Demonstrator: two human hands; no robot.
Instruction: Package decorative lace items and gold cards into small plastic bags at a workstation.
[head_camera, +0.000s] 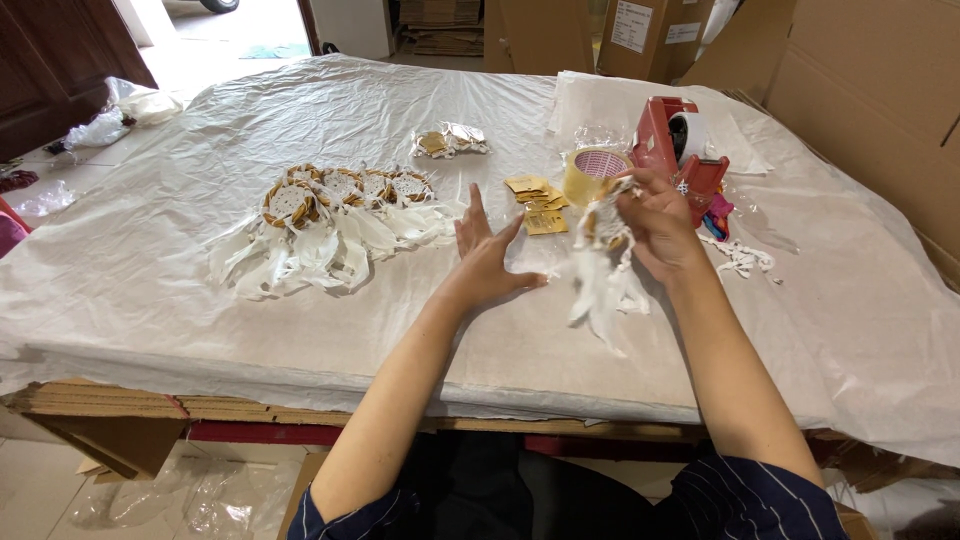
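Note:
My right hand (655, 220) is shut on a small dreamcatcher (605, 260) with a tan hoop and white feathers hanging down, held above the table. My left hand (488, 258) rests flat on the white plastic sheet (180, 260) with fingers spread, holding nothing, just left of the hanging feathers. A little beyond my left hand lie several small tan paper tags (538, 200). A row of finished dreamcatchers (330, 215) with white feathers lies to the left.
A red tape dispenser (672, 145) and a roll of clear tape (592, 170) stand behind my right hand. A small bagged bundle (450, 140) lies further back. Cardboard boxes (860, 90) line the right and back. White string scraps (745, 258) lie on the right.

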